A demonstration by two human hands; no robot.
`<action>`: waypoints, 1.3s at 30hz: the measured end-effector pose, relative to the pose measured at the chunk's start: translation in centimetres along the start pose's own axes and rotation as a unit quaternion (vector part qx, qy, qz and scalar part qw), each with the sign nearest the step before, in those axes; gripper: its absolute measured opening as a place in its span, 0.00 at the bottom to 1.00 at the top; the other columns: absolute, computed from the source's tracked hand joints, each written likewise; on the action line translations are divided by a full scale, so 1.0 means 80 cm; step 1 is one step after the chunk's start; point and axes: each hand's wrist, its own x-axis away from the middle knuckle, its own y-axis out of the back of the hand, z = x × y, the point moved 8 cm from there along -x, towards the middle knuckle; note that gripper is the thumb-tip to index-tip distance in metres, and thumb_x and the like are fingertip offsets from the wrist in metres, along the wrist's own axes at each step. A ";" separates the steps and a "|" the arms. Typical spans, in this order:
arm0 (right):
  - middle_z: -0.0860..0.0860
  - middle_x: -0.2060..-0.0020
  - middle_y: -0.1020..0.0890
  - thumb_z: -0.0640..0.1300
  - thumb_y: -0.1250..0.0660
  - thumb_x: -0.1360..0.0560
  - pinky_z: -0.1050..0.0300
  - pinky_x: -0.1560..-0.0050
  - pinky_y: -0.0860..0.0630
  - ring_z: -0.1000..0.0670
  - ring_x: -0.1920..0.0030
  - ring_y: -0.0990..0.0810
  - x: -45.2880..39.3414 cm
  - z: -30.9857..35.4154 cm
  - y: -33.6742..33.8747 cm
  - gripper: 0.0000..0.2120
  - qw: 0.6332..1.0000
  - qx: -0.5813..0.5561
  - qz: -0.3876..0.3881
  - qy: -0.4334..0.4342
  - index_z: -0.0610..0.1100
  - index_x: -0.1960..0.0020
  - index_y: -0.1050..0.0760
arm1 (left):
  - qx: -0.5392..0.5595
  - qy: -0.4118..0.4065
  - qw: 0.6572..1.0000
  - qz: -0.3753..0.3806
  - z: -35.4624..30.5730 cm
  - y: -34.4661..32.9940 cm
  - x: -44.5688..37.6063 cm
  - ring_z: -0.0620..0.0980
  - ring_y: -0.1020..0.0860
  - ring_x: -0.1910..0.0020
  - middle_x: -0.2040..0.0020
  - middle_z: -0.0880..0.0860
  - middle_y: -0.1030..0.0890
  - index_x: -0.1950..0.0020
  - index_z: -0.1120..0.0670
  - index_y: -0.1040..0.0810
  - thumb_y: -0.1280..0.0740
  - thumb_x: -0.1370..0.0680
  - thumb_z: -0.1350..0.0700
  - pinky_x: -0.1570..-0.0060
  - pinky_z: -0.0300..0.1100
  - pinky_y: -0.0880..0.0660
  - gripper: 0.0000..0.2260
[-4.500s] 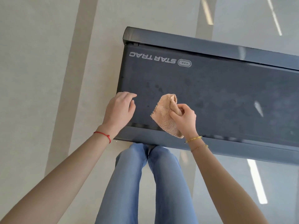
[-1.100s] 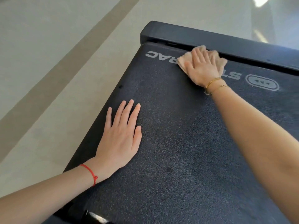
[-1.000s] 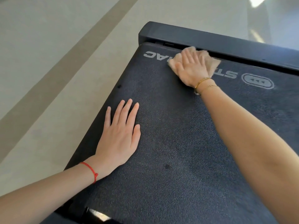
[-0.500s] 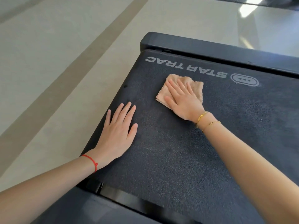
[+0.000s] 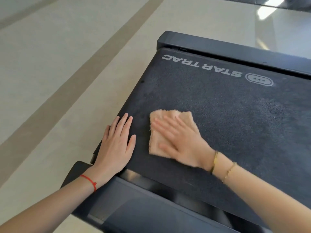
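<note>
At the bottom of the frame runs the treadmill's side rail. Just above it, left of centre, the left hand lies flat, fingers straight, bracing on the edge of the treadmill belt. Beside it, the right hand presses flat, fingers spread, on a peach cloth at mid-frame. It is blurred, so mid-wipe, I'd say. The next move calls for firm strokes across the belt toward the STAR TRAC logo further up.

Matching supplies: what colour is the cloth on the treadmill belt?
The cloth is pale peach; the head view shows it best.
</note>
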 end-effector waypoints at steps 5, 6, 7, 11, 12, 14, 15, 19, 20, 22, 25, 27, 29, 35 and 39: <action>0.53 0.20 0.54 0.56 0.55 0.16 0.48 0.22 0.64 0.49 0.20 0.59 -0.114 -0.078 0.025 0.29 0.989 -0.004 -0.012 -0.144 0.47 0.19 0.56 | -0.008 0.007 1.000 -0.009 -0.002 0.000 0.001 0.51 0.51 0.20 0.18 0.52 0.49 0.19 0.55 0.49 0.49 0.16 0.47 0.23 0.55 0.46 0.27; 0.53 0.20 0.54 0.56 0.56 0.16 0.46 0.22 0.63 0.49 0.20 0.59 -0.128 -0.071 0.023 0.28 0.989 -0.004 -0.013 -0.146 0.47 0.19 0.56 | -0.004 0.014 1.000 -0.012 -0.001 0.000 0.001 0.52 0.51 0.20 0.18 0.53 0.49 0.19 0.56 0.49 0.49 0.17 0.47 0.23 0.55 0.46 0.28; 0.52 0.20 0.54 0.56 0.56 0.15 0.46 0.22 0.63 0.49 0.20 0.59 -0.134 -0.056 0.019 0.28 0.991 0.000 -0.014 -0.131 0.47 0.19 0.56 | 0.002 0.023 1.000 -0.017 0.001 0.001 0.001 0.53 0.50 0.20 0.19 0.54 0.49 0.19 0.57 0.50 0.48 0.17 0.46 0.23 0.55 0.46 0.29; 0.53 0.20 0.52 0.56 0.55 0.16 0.48 0.22 0.64 0.50 0.20 0.58 -0.103 0.021 -0.003 0.28 1.000 0.009 -0.017 0.012 0.48 0.19 0.54 | 0.003 0.025 0.999 -0.025 0.003 0.002 0.001 0.56 0.45 0.21 0.20 0.58 0.46 0.20 0.61 0.49 0.47 0.18 0.46 0.24 0.55 0.42 0.31; 0.54 0.20 0.52 0.57 0.54 0.16 0.50 0.22 0.65 0.51 0.21 0.58 -0.095 0.028 -0.006 0.28 0.999 0.004 -0.014 0.035 0.49 0.19 0.54 | -0.003 0.022 0.999 -0.025 0.003 0.002 0.000 0.56 0.45 0.21 0.20 0.59 0.45 0.20 0.61 0.48 0.47 0.18 0.46 0.24 0.55 0.42 0.31; 0.55 0.20 0.51 0.58 0.54 0.16 0.52 0.23 0.65 0.52 0.21 0.57 -0.101 0.014 -0.003 0.28 0.999 -0.007 -0.008 0.048 0.50 0.19 0.54 | -0.015 0.020 0.999 -0.022 0.003 0.001 0.000 0.56 0.45 0.21 0.20 0.59 0.45 0.20 0.61 0.47 0.48 0.18 0.45 0.24 0.54 0.42 0.31; 0.55 0.20 0.51 0.58 0.54 0.16 0.52 0.23 0.65 0.52 0.21 0.56 -0.111 -0.001 0.001 0.28 0.999 0.002 -0.011 0.036 0.50 0.19 0.53 | -0.020 0.020 0.999 -0.020 0.003 0.000 0.000 0.56 0.45 0.21 0.20 0.58 0.46 0.20 0.60 0.48 0.49 0.18 0.45 0.23 0.54 0.43 0.31; 0.51 0.20 0.52 0.57 0.55 0.16 0.47 0.22 0.63 0.48 0.20 0.57 -0.190 -0.084 0.026 0.28 0.995 0.008 -0.015 -0.094 0.48 0.19 0.54 | -0.036 0.021 0.999 -0.014 0.002 -0.001 -0.001 0.55 0.48 0.20 0.19 0.57 0.48 0.19 0.59 0.50 0.51 0.18 0.44 0.23 0.53 0.45 0.31; 0.52 0.20 0.52 0.57 0.56 0.16 0.46 0.22 0.63 0.48 0.20 0.57 -0.208 -0.096 0.029 0.28 0.992 0.004 -0.014 -0.125 0.48 0.19 0.54 | -0.040 0.021 0.999 -0.013 0.001 -0.002 0.000 0.54 0.48 0.20 0.19 0.57 0.48 0.19 0.59 0.51 0.51 0.18 0.44 0.23 0.53 0.45 0.31; 0.51 0.20 0.51 0.57 0.56 0.16 0.44 0.22 0.63 0.47 0.20 0.57 -0.236 -0.092 0.030 0.28 0.989 0.005 -0.015 -0.146 0.47 0.19 0.52 | -0.046 0.019 0.999 -0.012 0.001 -0.001 -0.001 0.55 0.48 0.20 0.19 0.58 0.48 0.19 0.59 0.51 0.51 0.17 0.44 0.23 0.53 0.45 0.31; 0.49 0.21 0.42 0.56 0.55 0.16 0.44 0.23 0.61 0.47 0.20 0.52 -0.241 -0.028 0.017 0.27 0.998 0.036 -0.013 -0.043 0.46 0.21 0.43 | -0.054 0.019 0.998 -0.014 0.000 -0.001 -0.001 0.55 0.47 0.21 0.19 0.58 0.47 0.20 0.60 0.50 0.53 0.18 0.44 0.23 0.53 0.45 0.31; 0.50 0.22 0.38 0.57 0.53 0.16 0.46 0.22 0.60 0.48 0.21 0.49 -0.225 -0.001 0.006 0.26 0.999 0.024 -0.003 0.043 0.47 0.22 0.39 | -0.055 0.020 0.998 -0.016 0.001 -0.001 -0.002 0.56 0.46 0.21 0.20 0.59 0.46 0.20 0.61 0.48 0.56 0.19 0.43 0.24 0.54 0.44 0.32; 0.50 0.23 0.38 0.58 0.52 0.17 0.48 0.22 0.59 0.49 0.21 0.48 -0.225 -0.017 0.012 0.26 0.998 0.015 0.005 0.062 0.47 0.23 0.38 | -0.055 0.017 0.998 -0.016 0.001 -0.003 -0.002 0.56 0.45 0.21 0.20 0.59 0.45 0.20 0.61 0.48 0.55 0.19 0.43 0.24 0.55 0.43 0.32; 0.50 0.20 0.46 0.56 0.54 0.16 0.45 0.22 0.60 0.46 0.20 0.52 -0.269 -0.125 0.041 0.27 0.991 0.013 -0.042 -0.130 0.46 0.20 0.46 | -0.056 0.014 0.998 -0.013 0.003 -0.006 -0.001 0.55 0.48 0.20 0.19 0.57 0.48 0.19 0.59 0.52 0.55 0.17 0.44 0.23 0.54 0.44 0.30; 0.51 0.20 0.49 0.56 0.55 0.16 0.45 0.22 0.63 0.46 0.20 0.56 -0.220 -0.082 0.022 0.28 0.996 0.005 -0.041 -0.084 0.47 0.19 0.50 | -0.057 0.014 0.998 -0.015 0.002 -0.004 -0.001 0.55 0.47 0.20 0.19 0.58 0.47 0.19 0.60 0.51 0.54 0.17 0.44 0.24 0.54 0.44 0.30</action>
